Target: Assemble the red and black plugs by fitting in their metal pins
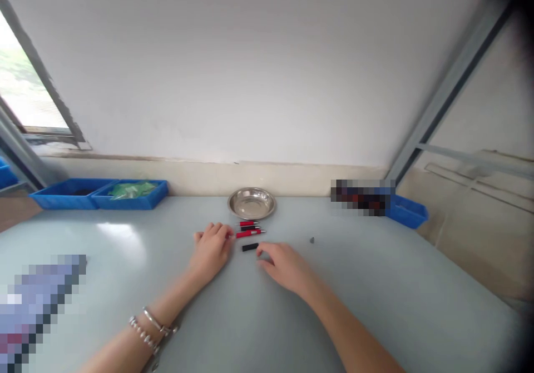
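Note:
My left hand (212, 246) rests on the table with its fingers curled together at the left end of the nearest red pen (249, 233). Just behind that pen lie a black pen (249, 228) and another red pen (248, 223), side by side. A short black tube (250, 247), like a pen barrel, lies in front of the row. At the tube's right end is my right hand (280, 260). Its index finger is touching or very close to the tube, and its thumb stays apart below. The other right fingers are partly hidden.
Behind the pens stands a round steel dish (251, 203). Blue trays (70, 194) line the back left, one holding green plastic bags (132, 189). Another blue tray (405, 212) sits at the back right. A small dark piece (312, 240) lies right of my hands.

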### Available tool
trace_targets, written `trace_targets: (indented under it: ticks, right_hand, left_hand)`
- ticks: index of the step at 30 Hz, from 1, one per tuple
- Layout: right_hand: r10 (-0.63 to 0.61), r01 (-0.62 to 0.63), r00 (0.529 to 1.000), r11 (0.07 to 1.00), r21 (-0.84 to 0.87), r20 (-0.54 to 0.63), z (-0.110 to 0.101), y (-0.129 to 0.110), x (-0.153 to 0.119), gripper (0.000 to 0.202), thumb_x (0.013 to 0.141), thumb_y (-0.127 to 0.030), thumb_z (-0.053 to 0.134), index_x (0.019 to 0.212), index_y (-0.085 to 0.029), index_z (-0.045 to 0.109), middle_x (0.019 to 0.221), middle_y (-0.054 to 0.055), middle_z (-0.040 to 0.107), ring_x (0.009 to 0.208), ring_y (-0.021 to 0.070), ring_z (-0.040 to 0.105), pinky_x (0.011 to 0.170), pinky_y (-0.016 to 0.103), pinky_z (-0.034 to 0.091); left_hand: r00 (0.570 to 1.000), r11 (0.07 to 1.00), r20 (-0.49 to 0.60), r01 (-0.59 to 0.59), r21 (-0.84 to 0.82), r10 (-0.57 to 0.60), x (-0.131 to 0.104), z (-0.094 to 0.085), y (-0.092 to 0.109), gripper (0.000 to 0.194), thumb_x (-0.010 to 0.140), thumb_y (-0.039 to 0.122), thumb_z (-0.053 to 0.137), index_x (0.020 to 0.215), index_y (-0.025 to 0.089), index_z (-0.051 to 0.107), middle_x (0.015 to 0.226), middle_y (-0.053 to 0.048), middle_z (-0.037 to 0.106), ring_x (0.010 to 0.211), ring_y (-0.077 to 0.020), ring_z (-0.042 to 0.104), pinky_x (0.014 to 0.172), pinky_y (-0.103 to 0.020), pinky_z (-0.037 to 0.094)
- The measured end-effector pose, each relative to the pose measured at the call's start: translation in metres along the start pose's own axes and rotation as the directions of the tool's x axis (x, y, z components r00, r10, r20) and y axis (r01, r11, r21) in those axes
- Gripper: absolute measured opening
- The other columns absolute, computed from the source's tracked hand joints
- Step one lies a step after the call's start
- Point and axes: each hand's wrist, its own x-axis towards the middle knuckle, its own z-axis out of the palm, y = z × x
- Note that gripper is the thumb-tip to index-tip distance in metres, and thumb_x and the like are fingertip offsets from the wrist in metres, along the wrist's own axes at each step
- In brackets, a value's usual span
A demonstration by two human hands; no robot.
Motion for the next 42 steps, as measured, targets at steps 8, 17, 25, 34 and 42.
trace_targets:
  ticks: [8,17,25,34,42]
  right_hand:
    - [0.056,-0.003,0.990,0.922,0.387,-0.127,-0.001,0.003,0.008,0.036,0.086,-0.046,0.034,0.075,-0.017,0.052,0.052,-0.004,0.039,0.049,0.0097,0.038,0.049,0.020,0.029]
    - [0.038,0.051,0.992,0.755,0.653,-0.121,-0.004,0.001,0.010,0.047,0.084,-0.054,0.031,0.055,-0.018,0.037,0.047,-0.005,0.033,0.045,0.0081,0.031,0.046,0.020,0.026]
    - [0.024,0.100,0.975,0.838,0.537,-0.220,0.002,-0.003,0.010,0.039,0.085,-0.046,0.031,0.057,-0.019,0.028,0.052,-0.005,0.026,0.049,0.0088,0.026,0.047,0.021,0.022]
    - [-0.028,0.165,0.963,0.848,0.503,-0.269,-0.001,-0.003,0.008,0.027,0.084,-0.043,0.037,0.070,-0.019,0.040,0.055,-0.005,0.034,0.051,0.0092,0.033,0.049,0.020,0.029]
    - [-0.026,0.150,0.972,0.834,0.531,-0.234,-0.004,-0.002,0.008,0.035,0.084,-0.046,0.034,0.063,-0.019,0.039,0.054,-0.004,0.034,0.050,0.0094,0.034,0.048,0.020,0.029]
  left_hand:
    - [0.985,0.961,-0.064,-0.173,-0.214,0.163,-0.013,-0.014,0.016,0.019,0.089,0.027,0.027,0.082,0.019,0.044,0.081,-0.002,0.055,0.075,-0.0168,0.049,0.071,-0.032,0.030]
    - [0.977,0.944,-0.034,-0.214,-0.251,0.212,-0.019,-0.018,0.026,0.021,0.089,0.025,0.023,0.083,0.020,0.042,0.080,-0.002,0.056,0.069,-0.0151,0.049,0.072,-0.033,0.031]
    - [0.979,0.959,-0.096,-0.196,-0.204,0.180,-0.019,-0.016,0.025,0.028,0.089,0.025,0.021,0.075,0.019,0.045,0.071,-0.001,0.056,0.062,-0.0146,0.048,0.067,-0.031,0.030]
    - [0.992,0.957,-0.098,-0.099,-0.274,0.074,-0.020,-0.015,0.027,0.036,0.090,0.032,0.017,0.060,0.019,0.034,0.053,0.004,0.044,0.052,-0.0120,0.042,0.064,-0.030,0.033]
    - [0.992,0.958,-0.083,-0.110,-0.265,0.091,-0.021,-0.017,0.029,0.035,0.090,0.032,0.016,0.061,0.020,0.032,0.055,0.003,0.044,0.055,-0.0127,0.042,0.067,-0.031,0.032]
